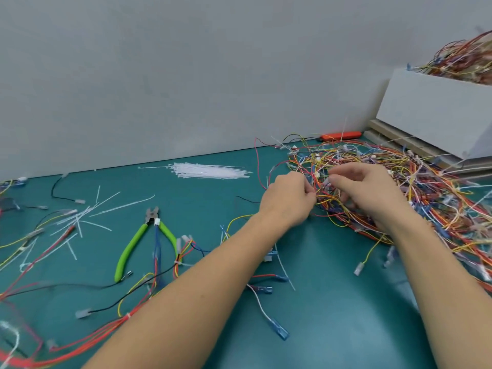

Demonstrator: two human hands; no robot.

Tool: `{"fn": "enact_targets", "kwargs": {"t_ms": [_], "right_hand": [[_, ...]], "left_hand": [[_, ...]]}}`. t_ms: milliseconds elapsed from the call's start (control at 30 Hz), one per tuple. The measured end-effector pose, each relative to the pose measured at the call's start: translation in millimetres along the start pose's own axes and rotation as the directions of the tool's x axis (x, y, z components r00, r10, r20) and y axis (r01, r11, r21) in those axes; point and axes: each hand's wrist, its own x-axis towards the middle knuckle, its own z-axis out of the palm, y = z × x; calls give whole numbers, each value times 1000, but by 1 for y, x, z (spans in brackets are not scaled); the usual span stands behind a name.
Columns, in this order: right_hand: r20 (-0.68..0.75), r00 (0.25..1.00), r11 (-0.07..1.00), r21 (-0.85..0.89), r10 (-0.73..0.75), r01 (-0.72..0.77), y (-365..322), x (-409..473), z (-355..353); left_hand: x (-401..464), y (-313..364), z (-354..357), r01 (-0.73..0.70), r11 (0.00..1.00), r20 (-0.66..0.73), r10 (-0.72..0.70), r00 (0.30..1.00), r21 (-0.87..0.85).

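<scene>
The tangled heap of coloured wires [426,182] spreads rightward from my left hand [288,198], which pinches strands; my right hand [370,193] grips others just beside it.

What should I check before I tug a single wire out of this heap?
1. Left hand has a hold: ok; its curled fingers pinch strands at the left edge of the wire tangle.
2. Right hand has a hold: cannot tell; its fingers curl into the strands, but they are blurred.
3. Chosen strand is free: not ok; wires cross thickly around both hands.
4. Cutters are available: ok; they lie untouched on the mat, left of the left forearm.
5. Cable ties are available: ok; the bundle lies near the wall.
</scene>
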Motion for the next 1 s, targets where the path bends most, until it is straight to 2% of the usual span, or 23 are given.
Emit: {"fn": "enact_targets", "kwargs": {"t_ms": [167,400,567,733,833,1000], "right_hand": [[-4,997,972,-225,-71,68,-5,-3,10],[21,996,890,-447,-89,89,-9,-6,16],[-38,994,827,-558,-107,68,-10,-4,18],[-40,996,907,-417,-77,53,-2,2,9],[26,1000,971,-240,3,3,2,3,9],[44,999,1000,3,0,0,1,1,9]], "left_hand": [[2,0,-6,-29,997,22,31,999,-66],[-1,-4,-5,-63,998,36,62,997,10],[-4,0,-3,-59,995,31,56,998,82],[-5,-1,-2,-57,997,40,55,998,49],[-5,-2,-2,-76,996,-11,76,997,49],[-6,-5,1,-131,987,-103,141,985,95]]}}
